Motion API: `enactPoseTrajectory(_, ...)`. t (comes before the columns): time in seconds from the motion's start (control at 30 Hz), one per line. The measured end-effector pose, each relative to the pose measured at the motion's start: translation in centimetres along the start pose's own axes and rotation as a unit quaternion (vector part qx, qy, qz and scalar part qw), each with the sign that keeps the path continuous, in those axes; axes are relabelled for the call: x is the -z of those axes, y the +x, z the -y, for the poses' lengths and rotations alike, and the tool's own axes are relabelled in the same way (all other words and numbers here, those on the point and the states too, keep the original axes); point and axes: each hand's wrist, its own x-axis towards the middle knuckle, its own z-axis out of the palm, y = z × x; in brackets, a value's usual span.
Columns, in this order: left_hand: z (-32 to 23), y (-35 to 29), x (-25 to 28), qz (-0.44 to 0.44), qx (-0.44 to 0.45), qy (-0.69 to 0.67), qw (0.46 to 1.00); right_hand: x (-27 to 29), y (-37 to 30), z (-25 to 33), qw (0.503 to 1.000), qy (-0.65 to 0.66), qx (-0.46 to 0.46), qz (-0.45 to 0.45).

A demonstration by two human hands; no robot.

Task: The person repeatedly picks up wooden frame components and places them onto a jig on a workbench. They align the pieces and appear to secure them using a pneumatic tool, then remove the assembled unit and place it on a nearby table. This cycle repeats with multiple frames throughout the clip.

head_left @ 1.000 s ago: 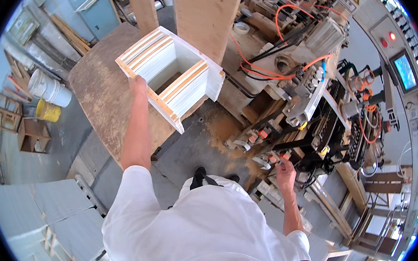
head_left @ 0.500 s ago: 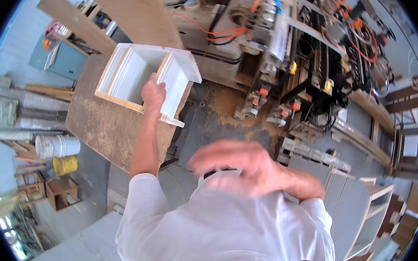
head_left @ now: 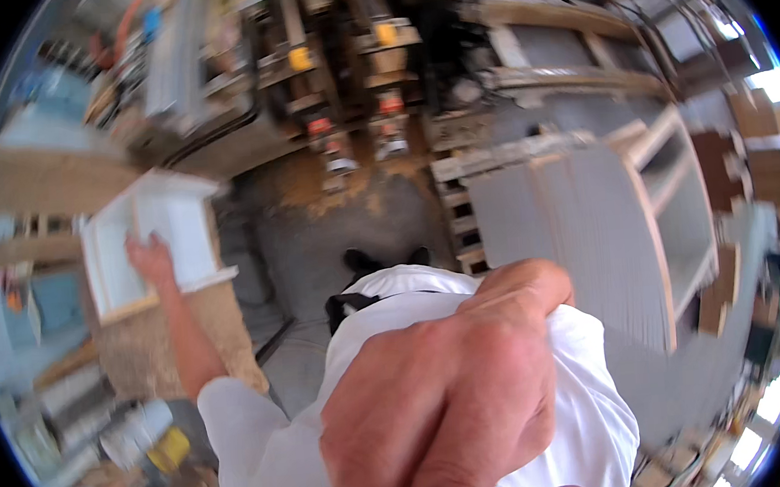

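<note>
At the left, a white open-fronted cabinet carcass [head_left: 189, 232] with pale wood edges lies on a worn brown board-topped table [head_left: 173, 343]. My left hand [head_left: 150, 260] reaches out to it, fingers closed over the edge of its inner divider; motion blurs the finer detail. My right hand [head_left: 439, 395] is raised very close to the camera in front of my white shirt. Its back and knuckles show, while the bent fingers run out of view at the lower edge, so whether it holds anything is hidden.
Ahead stands a machine with clamps and yellow and red parts [head_left: 343, 110], sawdust [head_left: 339, 183] below it. To the right, a stack of grey panels [head_left: 563, 230] sits by a pallet [head_left: 460, 201], beside an open shelf unit [head_left: 681, 211]. Buckets [head_left: 168, 449] stand at lower left.
My view has swung to the right, so cabinet and table now sit farther left. My left hand stays on the divider. My right hand has risen from chest level to close before the camera.
</note>
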Motion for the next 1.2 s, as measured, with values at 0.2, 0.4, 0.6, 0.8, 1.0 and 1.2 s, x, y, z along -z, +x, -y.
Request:
enactPoseTrajectory(0.2, -22.0, -5.0, 2.1, 0.043, -0.018, -0.254, 0.966, 0.5, -5.1, 11.6, 0.943, -0.328, 0.022, 0.046)
enactPoseTrajectory(0.4, -39.9, -16.4, 5.8, 0.351, -0.041, -0.509, 0.785, -1.2, -14.8, 23.7, 0.208, -0.954, -0.096, -0.196)
enactPoseTrajectory(0.6, -48.9, -19.9, 12.2, 0.507, -0.146, -0.549, 0.649, -3.6, -26.0, 29.5, 0.029, -0.873, -0.275, -0.402)
enactPoseTrajectory(0.8, -54.5, -18.3, 17.6, 0.568, -0.242, -0.602, 0.506, -2.3, -23.6, 27.4, 0.075, -0.917, -0.203, -0.335)
enactPoseTrajectory(1.0, -57.9, -13.3, 22.9, 0.644, 0.038, -0.76, 0.078, 3.7, -16.8, 22.9, 0.171, -0.937, -0.202, -0.23)
enactPoseTrajectory(1.2, -53.9, -7.9, 16.9, 0.577, 0.257, -0.772, 0.07, 10.9, -12.3, 17.3, 0.271, -0.905, -0.276, -0.18)
